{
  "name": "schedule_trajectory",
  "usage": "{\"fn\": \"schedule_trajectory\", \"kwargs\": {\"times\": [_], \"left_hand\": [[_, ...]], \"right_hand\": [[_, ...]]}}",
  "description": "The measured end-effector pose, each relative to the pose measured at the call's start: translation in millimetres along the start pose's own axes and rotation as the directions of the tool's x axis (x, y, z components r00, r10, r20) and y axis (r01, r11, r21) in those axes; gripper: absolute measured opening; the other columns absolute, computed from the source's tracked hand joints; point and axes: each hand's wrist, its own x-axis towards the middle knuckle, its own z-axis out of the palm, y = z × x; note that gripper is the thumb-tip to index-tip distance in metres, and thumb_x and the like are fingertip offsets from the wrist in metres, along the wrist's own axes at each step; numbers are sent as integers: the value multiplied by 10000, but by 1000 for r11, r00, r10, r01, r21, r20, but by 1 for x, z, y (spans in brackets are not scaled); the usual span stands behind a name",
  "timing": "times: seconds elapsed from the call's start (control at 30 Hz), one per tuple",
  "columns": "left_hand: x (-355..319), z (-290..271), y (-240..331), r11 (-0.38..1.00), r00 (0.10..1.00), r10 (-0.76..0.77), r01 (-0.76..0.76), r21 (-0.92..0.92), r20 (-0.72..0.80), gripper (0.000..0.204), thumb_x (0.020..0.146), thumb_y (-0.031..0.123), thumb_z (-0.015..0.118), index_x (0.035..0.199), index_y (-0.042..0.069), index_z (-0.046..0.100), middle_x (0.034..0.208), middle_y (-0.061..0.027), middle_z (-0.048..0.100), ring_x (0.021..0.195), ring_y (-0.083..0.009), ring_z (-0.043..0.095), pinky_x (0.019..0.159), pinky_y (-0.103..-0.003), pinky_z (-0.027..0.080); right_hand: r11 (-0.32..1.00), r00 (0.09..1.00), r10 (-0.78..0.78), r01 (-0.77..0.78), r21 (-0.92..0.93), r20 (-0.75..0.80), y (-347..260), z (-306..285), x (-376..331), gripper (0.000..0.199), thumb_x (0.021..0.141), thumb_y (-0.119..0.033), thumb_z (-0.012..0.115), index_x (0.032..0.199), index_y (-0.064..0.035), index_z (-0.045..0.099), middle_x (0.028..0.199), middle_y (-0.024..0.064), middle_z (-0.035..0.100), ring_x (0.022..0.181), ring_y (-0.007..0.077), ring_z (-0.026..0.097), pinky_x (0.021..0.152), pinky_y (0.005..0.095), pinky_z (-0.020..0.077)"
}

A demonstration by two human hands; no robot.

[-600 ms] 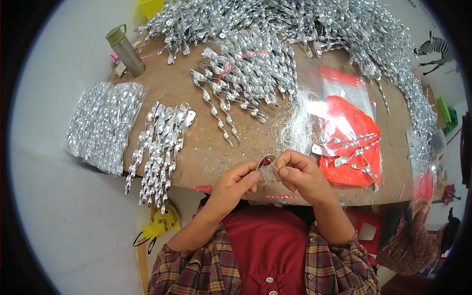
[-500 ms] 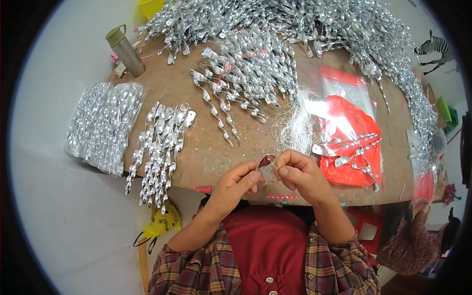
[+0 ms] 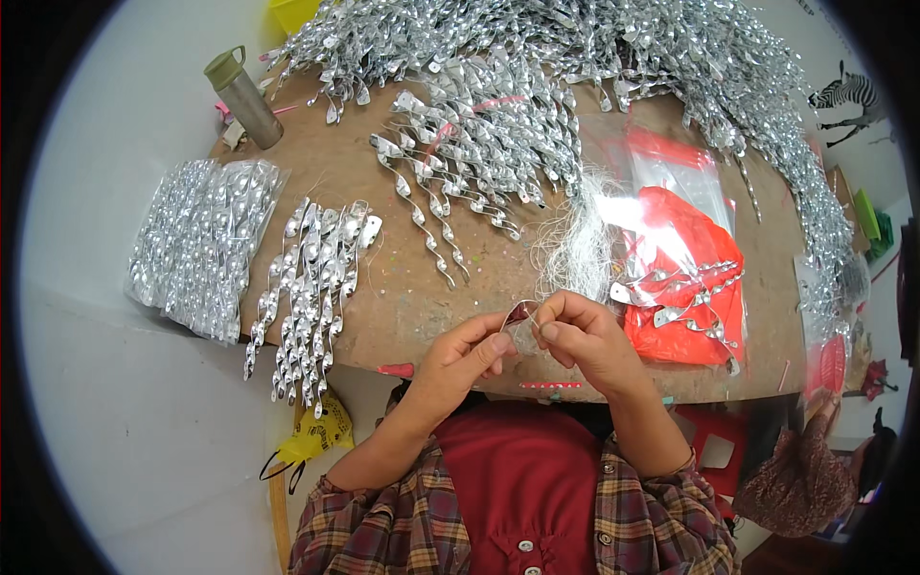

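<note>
Near the table's front edge, my left hand (image 3: 468, 360) pinches a thin white string (image 3: 511, 315) between thumb and fingers. Close beside it, my right hand (image 3: 592, 347) pinches the same string, which bends in a small loop between the two. A dark red bit shows within the loop; what it is I cannot make out. Beyond my hands lies a tangled bundle of white string (image 3: 586, 254). To its right, a few silver twisted spirals (image 3: 682, 311) rest on a red plastic bag (image 3: 661, 340).
Silver spirals (image 3: 498, 134) lie mid-table, with a large heap (image 3: 575, 38) behind them. At left are a loose spiral bunch (image 3: 311, 297), a wrapped pack (image 3: 203, 244) and a bottle (image 3: 244, 101). Another person's sleeve (image 3: 797, 479) shows at right; a yellow bag (image 3: 326, 426) hangs below.
Both hands stay almost in place, still pinching the string. The loop between the fingers has shifted slightly.
</note>
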Motion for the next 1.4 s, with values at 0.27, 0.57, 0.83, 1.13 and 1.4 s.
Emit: {"fn": "schedule_trajectory", "kwargs": {"times": [0.27,0.57,0.83,1.13,1.4], "left_hand": [[0,1,-2,997,999,30,-31,67,11,365,907,206,538,1223,30,494,873,-9,553,704,-58,492,629,-189,406],[1,5,-8,973,981,179,-188,133,73,401,905,134,527,1297,85,459,878,3,518,685,-45,481,627,-192,422],[-2,4,-3,939,976,183,-208,272,116,399,896,114,524,1290,89,468,927,-33,525,686,-66,484,631,-201,426],[-1,1,-6,900,957,247,-284,332,149,390,904,98,507,1288,49,454,866,-7,489,650,-53,453,584,-189,393],[-1,-7,5,995,988,56,-68,80,142,404,907,146,505,1304,85,458,768,31,472,642,-37,418,571,-186,360]], "right_hand": [[995,995,-15,5,-97,-99,-2,4,0,88,843,-133,569,861,-54,536,721,-15,506,525,23,385,479,170,316],[690,892,-442,275,-670,-90,11,7,0,56,843,-65,568,857,-25,532,746,-23,518,629,24,454,561,176,372],[861,919,-362,264,-434,-159,-2,1,3,89,828,-86,601,878,-22,566,783,-16,501,674,48,449,595,190,374],[891,934,-339,280,-356,-113,-5,-8,8,81,863,-116,557,880,-37,554,801,0,514,606,44,435,534,173,349],[982,999,46,-46,183,3,20,-3,13,156,933,-236,481,969,-86,468,665,-7,468,440,34,320,388,170,220]]}}
